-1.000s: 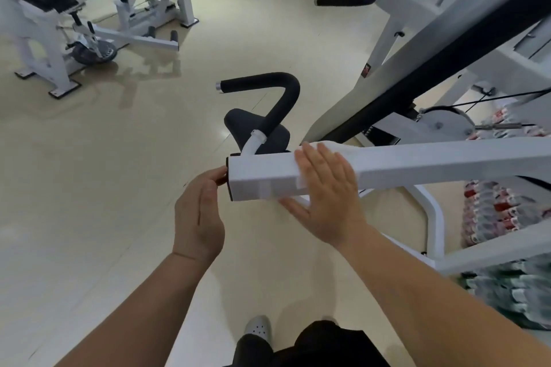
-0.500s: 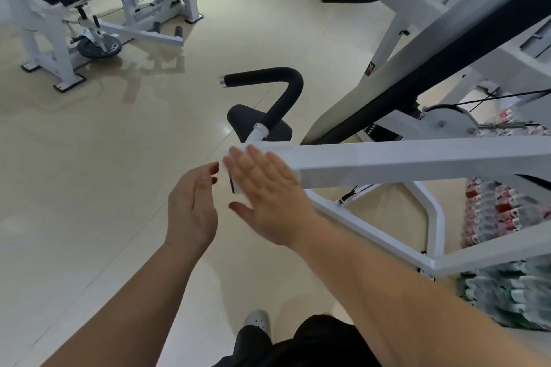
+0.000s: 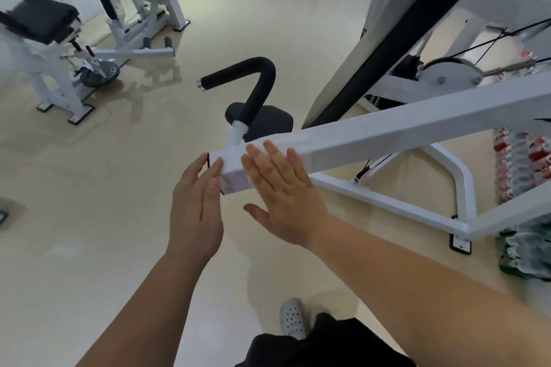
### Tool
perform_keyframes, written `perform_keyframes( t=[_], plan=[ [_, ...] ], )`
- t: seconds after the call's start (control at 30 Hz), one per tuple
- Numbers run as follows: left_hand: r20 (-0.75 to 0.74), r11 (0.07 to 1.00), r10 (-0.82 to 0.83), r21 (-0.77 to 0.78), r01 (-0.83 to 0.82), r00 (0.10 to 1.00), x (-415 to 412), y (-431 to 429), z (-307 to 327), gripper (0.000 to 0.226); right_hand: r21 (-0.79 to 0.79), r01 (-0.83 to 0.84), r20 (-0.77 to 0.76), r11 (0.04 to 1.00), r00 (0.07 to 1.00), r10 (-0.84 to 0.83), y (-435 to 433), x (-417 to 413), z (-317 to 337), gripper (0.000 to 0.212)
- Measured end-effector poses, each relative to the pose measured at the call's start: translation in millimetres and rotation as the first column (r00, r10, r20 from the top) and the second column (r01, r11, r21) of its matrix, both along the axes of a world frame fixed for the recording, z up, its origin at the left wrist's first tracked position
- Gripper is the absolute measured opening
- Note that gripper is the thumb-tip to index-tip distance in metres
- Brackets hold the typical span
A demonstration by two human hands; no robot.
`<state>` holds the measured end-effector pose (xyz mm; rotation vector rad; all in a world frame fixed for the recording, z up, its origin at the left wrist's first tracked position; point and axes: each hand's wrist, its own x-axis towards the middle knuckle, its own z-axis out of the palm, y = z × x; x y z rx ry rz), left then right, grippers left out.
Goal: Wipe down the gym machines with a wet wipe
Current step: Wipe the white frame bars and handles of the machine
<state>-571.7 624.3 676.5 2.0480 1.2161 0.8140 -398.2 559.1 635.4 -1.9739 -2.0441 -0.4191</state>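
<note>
A white square bar (image 3: 387, 134) of a gym machine runs from the right to the middle of the view. A curved black foam handle (image 3: 256, 77) rises from its free end. My right hand (image 3: 283, 197) lies flat with straight fingers against the near face of the bar, close to that end. A pale, slightly mottled patch (image 3: 231, 177) beside the palm may be the wet wipe; I cannot tell it apart from the white paint. My left hand (image 3: 195, 205) touches the bar's end cap with straight fingers, thumb on the top edge.
A slanted black-and-white beam (image 3: 384, 48) and a white floor frame (image 3: 459, 188) stand behind and under the bar. A black seat pad (image 3: 268, 121) sits below the handle. Other white machines (image 3: 50, 39) stand at the far left on the beige floor. Packs of bottles (image 3: 521, 176) are stacked at the right.
My right hand slid left along the bar to its end, then came back a little to the right. My left hand stayed at the bar's end.
</note>
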Motion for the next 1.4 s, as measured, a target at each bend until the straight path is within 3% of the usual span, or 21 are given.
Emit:
perform_keyframes(
  t=[0.13, 0.27, 0.33, 0.43, 0.57, 0.67, 0.73, 0.83, 0.97, 1.03, 1.17, 1.27, 1.33, 1.4],
  plan=[
    [-0.218, 0.997, -0.032, 0.059, 0.046, 0.975, -1, 16, 18, 0.05, 0.074, 0.122, -0.106, 0.99, 0.988, -0.114, -3, 16, 0, 0.081],
    [-0.287, 0.991, -0.085, 0.076, 0.111, 0.954, 4, 31, 30, 0.046, 0.115, 0.368, -0.302, 0.923, 0.898, -0.32, -4, 39, 6, 0.08],
    [-0.303, 0.974, -0.113, 0.155, 0.166, 0.946, 6, 40, 31, 0.045, 0.112, 0.471, -0.345, 0.875, 0.844, -0.41, -6, 45, 7, 0.083],
    [-0.342, 0.968, -0.152, 0.137, 0.209, 0.927, 20, 67, 42, 0.05, 0.111, 0.556, -0.413, 0.824, 0.78, -0.471, -4, 31, 2, 0.086],
    [-0.379, 0.927, -0.309, 0.086, 0.366, 0.872, 42, 92, 59, 0.049, 0.064, 0.585, -0.537, 0.809, 0.703, -0.466, 12, -30, -7, 0.092],
    [-0.299, 0.859, -0.48, 0.029, 0.511, 0.825, 47, 99, 55, 0.036, 0.048, 0.608, -0.657, 0.792, 0.616, -0.434, 29, -89, -12, 0.095],
    [-0.246, 0.834, -0.538, -0.019, 0.551, 0.806, 50, 99, 53, 0.032, 0.072, 0.615, -0.667, 0.785, 0.615, -0.421, 38, -123, -18, 0.093],
    [-0.125, 0.855, -0.519, -0.09, 0.511, 0.846, 50, 99, 51, 0.043, 0.03, 0.601, -0.699, 0.799, 0.584, -0.413, 51, -160, -21, 0.092],
    [0.024, 0.859, -0.423, -0.309, 0.409, 0.906, 49, 97, 50, 0.057, 0.033, 0.614, -0.86, 0.789, 0.419, -0.29, 70, -182, -21, 0.093],
    [0.016, 0.829, -0.451, -0.363, 0.426, 0.892, 46, 93, 49, 0.057, 0.096, 0.673, -0.903, 0.733, 0.368, -0.22, 80, -171, -20, 0.096],
    [0.015, 0.774, -0.522, -0.412, 0.481, 0.853, 40, 96, 52, 0.054, 0.062, 0.816, -0.98, 0.574, 0.158, -0.119, 87, -113, 3, 0.104],
    [-0.021, 0.746, -0.586, -0.403, 0.53, 0.81, 39, 104, 56, 0.06, 0.046, 0.872, -0.985, 0.488, 0.12, -0.121, 88, -86, 15, 0.109],
    [-0.033, 0.745, -0.596, -0.397, 0.537, 0.803, 38, 106, 54, 0.056, 0.03, 0.863, -0.987, 0.504, 0.107, -0.123, 92, -102, 9, 0.109],
    [-0.024, 0.751, -0.58, -0.405, 0.522, 0.814, 38, 105, 50, 0.055, 0.013, 0.806, -0.986, 0.592, 0.11, -0.128, 94, -145, -5, 0.104]
  ],
)
